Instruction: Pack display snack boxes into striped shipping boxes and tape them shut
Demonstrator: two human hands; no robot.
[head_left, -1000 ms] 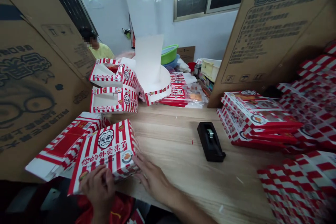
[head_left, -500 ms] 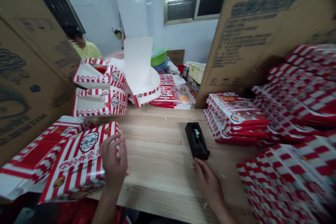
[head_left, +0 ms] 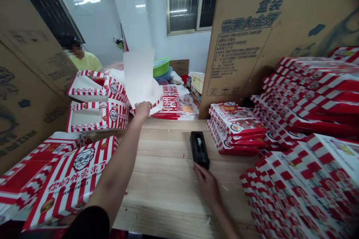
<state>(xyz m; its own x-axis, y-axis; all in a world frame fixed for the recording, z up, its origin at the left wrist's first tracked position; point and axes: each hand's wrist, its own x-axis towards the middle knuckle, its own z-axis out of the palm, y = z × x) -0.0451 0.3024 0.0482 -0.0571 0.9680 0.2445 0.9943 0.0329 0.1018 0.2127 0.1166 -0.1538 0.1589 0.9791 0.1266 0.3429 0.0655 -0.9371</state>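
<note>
The left hand (head_left: 143,110) reaches out to twelve o'clock, its fingers curled over the red-striped edge of a half-folded white-and-red cardboard takeaway box (head_left: 138,78). It looks closed on that edge, though the grip is hard to judge from this angle. The box sits at the far side of the pale wood tabletop (head_left: 162,179), with its tall white flap standing up beyond the hand. The right hand (head_left: 206,186) lies palm down at about one o'clock, fingers loosely open and holding nothing, just beside the lower end of a black tape dispenser (head_left: 199,149).

Two assembled red-and-white striped boxes (head_left: 98,115) sit at eleven o'clock, close against the flapped box. At nine o'clock lies a large flat striped box (head_left: 70,179) printed with a bespectacled cartoon face. A low stack of flat printed boxes (head_left: 235,129) stands at two o'clock, and taller rows of them (head_left: 303,97) fill three o'clock. Farther off, past a green plastic basin (head_left: 161,66), is a co-worker in a yellow shirt (head_left: 84,61) — at eleven o'clock.
</note>
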